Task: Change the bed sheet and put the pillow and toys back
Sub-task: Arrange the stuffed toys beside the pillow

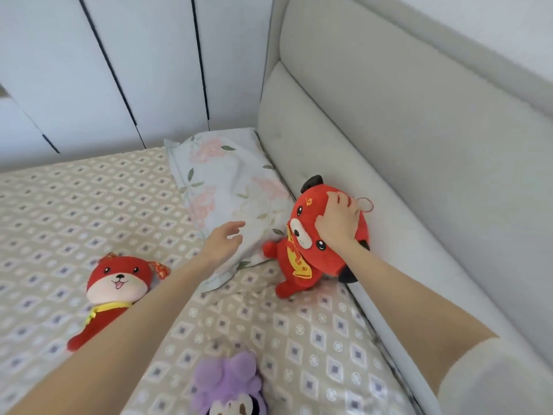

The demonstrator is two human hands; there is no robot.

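A beige bed sheet point(89, 205) with a diamond pattern covers the mattress. A floral pillow point(221, 187) lies at the head end against the padded headboard. My right hand point(338, 223) grips the head of a red plush toy with black ears point(302, 253), which sits upright against the headboard beside the pillow. My left hand point(224, 241) hovers open over the pillow's near corner, fingers relaxed. A red dog plush point(116, 289) lies on its back on the sheet at the left. A purple plush point(230, 384) lies at the bottom edge, partly cut off.
The grey padded headboard point(404, 163) runs along the right side. White wardrobe doors point(119, 70) with dark gaps stand right behind the bed's far edge.
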